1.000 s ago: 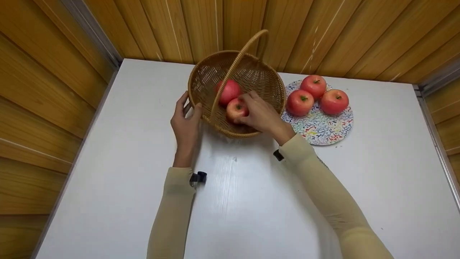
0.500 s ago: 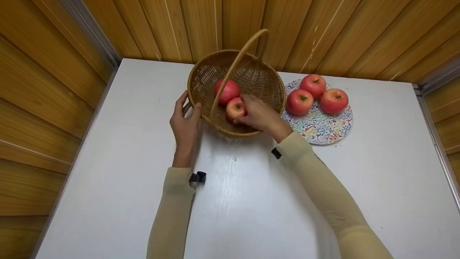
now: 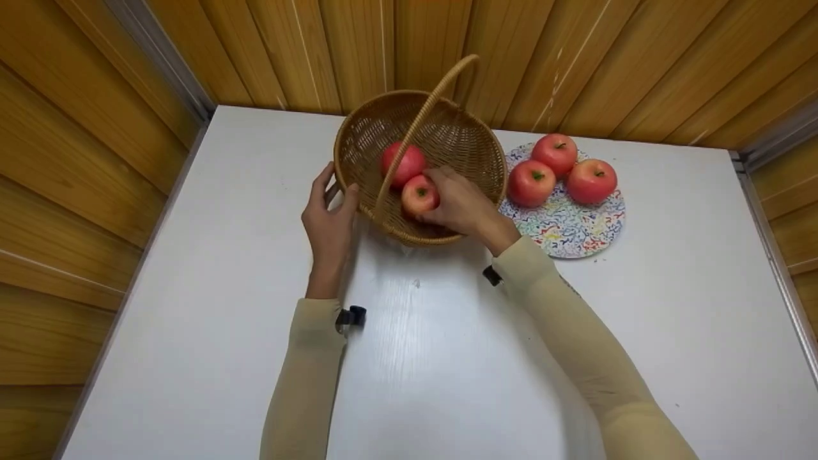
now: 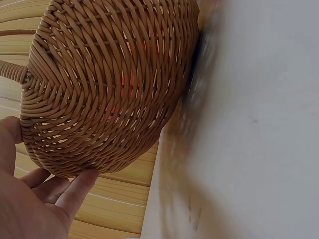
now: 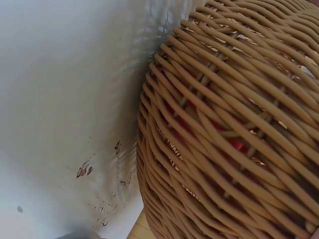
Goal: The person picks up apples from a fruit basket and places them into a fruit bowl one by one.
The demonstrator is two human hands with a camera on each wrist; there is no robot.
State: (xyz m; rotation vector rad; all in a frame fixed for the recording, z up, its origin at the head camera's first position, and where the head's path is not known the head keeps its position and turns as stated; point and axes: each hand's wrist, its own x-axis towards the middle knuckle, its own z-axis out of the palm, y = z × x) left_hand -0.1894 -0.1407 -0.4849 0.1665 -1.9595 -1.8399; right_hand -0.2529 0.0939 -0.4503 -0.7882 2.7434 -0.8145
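Note:
In the head view a brown wicker basket point(image 3: 476, 144) with an arched handle stands at the back of the white table. The left hand point(image 3: 329, 223) holds its left side, thumb at the rim and fingers against the outer wall. Inside the basket, the right hand point(image 3: 463, 204) grips a red-and-yellow apple point(image 3: 418, 197) from the right; its far fingers are hidden. Another red apple point(image 3: 404, 165) lies just behind that one, partly crossed by the handle. Through the weave in the right wrist view only red patches show, and the right hand's fingers are out of sight.
Right of the basket lies a round, multicoloured speckled plate point(image 3: 569, 233) bearing three red apples, one of them an apple point(image 3: 592, 181) at the right. Wood-panelled walls point(image 3: 588, 70) border the white table point(image 3: 415, 358) at the back and sides.
The right hand's thumb and fingers have shifted slightly on the front apple, and the rear apple has moved a little left. The left hand stays on the basket.

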